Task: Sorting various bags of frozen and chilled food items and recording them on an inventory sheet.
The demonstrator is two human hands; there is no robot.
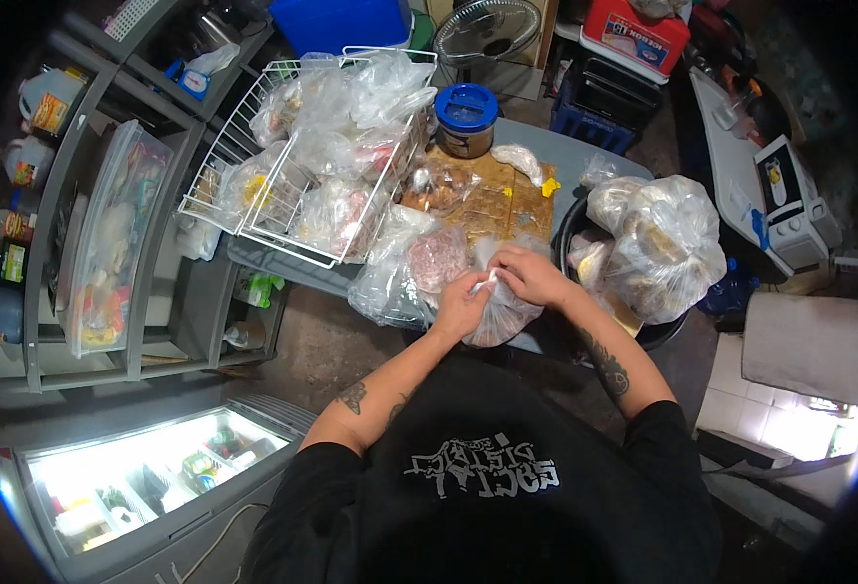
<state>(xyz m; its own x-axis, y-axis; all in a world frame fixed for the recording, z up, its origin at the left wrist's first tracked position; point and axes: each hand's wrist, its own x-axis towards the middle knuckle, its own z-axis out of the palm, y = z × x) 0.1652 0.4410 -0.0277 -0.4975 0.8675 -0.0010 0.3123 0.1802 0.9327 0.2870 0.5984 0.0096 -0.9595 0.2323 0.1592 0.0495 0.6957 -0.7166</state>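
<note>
Both hands meet at the twisted neck of a clear plastic bag [506,321] at the near edge of the table. My left hand [465,303] pinches the neck between thumb and fingers. On the other side of it, my right hand [531,274] grips the same gathered plastic. What the bag holds is blurred by the film. Just left of it lies a bag of pinkish ground meat [438,259], with a looser clear bag [385,292] beside that. Behind the hands is a worn brown board [524,208] bearing a bag of brown food pieces [436,188] and a small wrapped white bundle [518,162].
A white wire basket [283,223] full of bagged food stands at the left of the table. A blue-lidded tub [465,120] is behind the board. At right, a black basin [666,334] holds large filled bags [666,248]. A lit glass-topped freezer [159,474] sits at lower left.
</note>
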